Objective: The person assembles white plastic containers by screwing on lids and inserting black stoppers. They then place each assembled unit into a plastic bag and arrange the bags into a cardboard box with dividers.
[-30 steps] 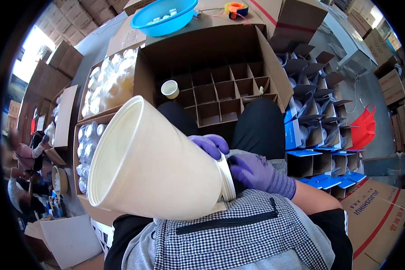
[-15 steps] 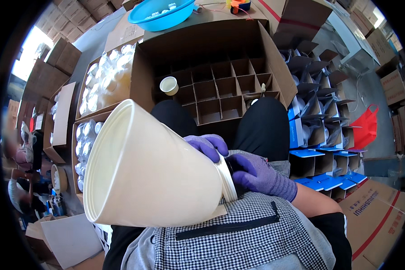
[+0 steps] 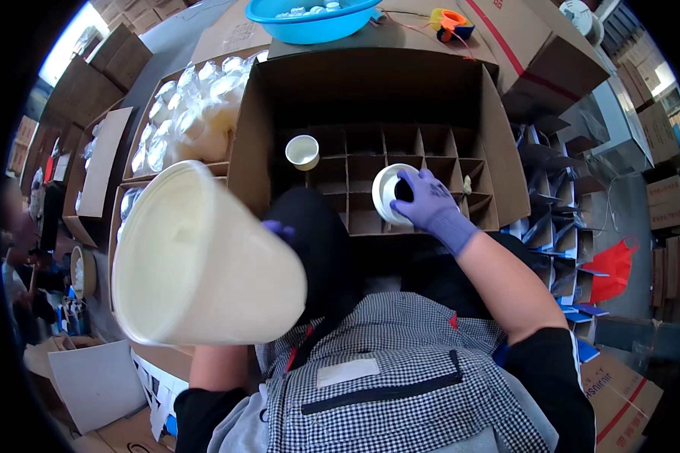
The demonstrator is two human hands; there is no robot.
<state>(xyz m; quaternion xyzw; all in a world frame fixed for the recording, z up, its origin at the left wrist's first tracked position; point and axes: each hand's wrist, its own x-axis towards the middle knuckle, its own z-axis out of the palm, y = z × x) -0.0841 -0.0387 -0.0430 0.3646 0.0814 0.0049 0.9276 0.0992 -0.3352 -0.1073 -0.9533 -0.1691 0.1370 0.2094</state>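
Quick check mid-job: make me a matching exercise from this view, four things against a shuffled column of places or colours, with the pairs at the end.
Things:
1. Large cream tub
2. Basin
3. Small cup
4. Round white piece

Places or colours:
A. Held in the right hand
B. Inside the divided carton
C. Hiding most of the left hand
D. Blue, beyond the carton

Pairs: 1-C, 2-D, 3-B, 4-A

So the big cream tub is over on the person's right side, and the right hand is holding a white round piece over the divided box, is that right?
Not quite: the head view shows the big cream tub on the person's left side. The right hand is indeed holding a white round piece over the divided box.
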